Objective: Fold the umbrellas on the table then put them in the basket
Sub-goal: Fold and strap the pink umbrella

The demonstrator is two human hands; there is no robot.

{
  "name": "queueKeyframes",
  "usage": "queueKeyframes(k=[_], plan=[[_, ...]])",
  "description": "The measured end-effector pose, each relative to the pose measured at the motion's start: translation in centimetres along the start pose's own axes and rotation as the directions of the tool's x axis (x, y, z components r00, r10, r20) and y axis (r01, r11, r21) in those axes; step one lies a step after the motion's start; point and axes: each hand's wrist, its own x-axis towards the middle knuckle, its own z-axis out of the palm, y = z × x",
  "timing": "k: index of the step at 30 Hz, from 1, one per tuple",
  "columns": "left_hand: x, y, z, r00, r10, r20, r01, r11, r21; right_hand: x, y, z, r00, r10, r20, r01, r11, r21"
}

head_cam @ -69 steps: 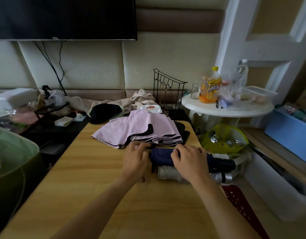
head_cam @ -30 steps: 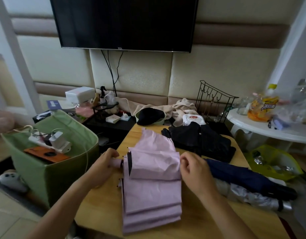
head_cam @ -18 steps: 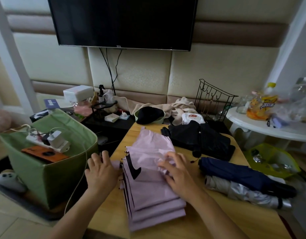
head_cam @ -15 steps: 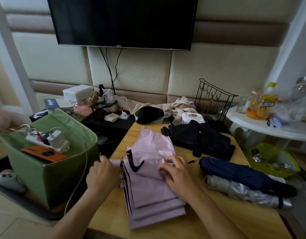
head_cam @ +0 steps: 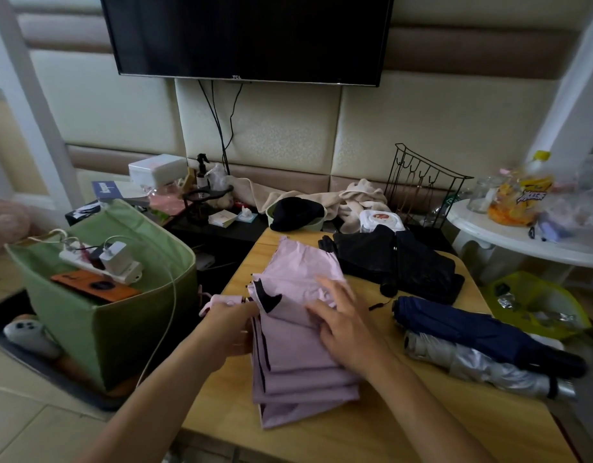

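The pink umbrella (head_cam: 298, 332) lies in flat pleats on the wooden table (head_cam: 381, 432); the right hand (head_cam: 346, 324) presses on it with fingers spread, while the left hand (head_cam: 230, 324) grips its pink handle (head_cam: 221, 300) at the table's left edge. Beside it lie a black umbrella (head_cam: 402, 262), a navy umbrella (head_cam: 472, 329) and a silver umbrella (head_cam: 482, 365) — the last two rolled. The green basket (head_cam: 98, 329) stands left of the table. The TV (head_cam: 248, 35) reads "TCL"; the orange bottle's (head_cam: 522, 198) label is unreadable.
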Motion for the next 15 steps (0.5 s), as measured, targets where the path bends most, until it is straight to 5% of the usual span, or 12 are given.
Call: queueKeyframes(k=[4, 9, 13, 15], plan=[[0.0, 0.8, 0.3, 0.997, -0.017, 0.08, 0.039, 0.96, -0.278, -0.6, -2.5, -3.1, 0.956, 0.047, 0.29, -0.134, 0.947, 0.291], [0.1, 1.5, -0.3, 0.991, -0.02, 0.134, 0.097, 0.791, -0.604, -1.2, -4.0, -4.0, 0.93, -0.096, 0.355, 0.01, 0.972, 0.235], [-0.6, 1.9, -0.2, 0.988, -0.001, 0.155, 0.114, 0.681, -0.723, -1.2, -4.0, -2.7, 0.974, -0.017, 0.226, 0.015, 1.0, 0.011], [-1.1, 1.9, -0.2, 0.995, -0.04, 0.091, 0.088, 0.787, -0.611, -0.6, -3.6, -2.6, 0.993, 0.097, 0.067, -0.096, 0.995, -0.014]])
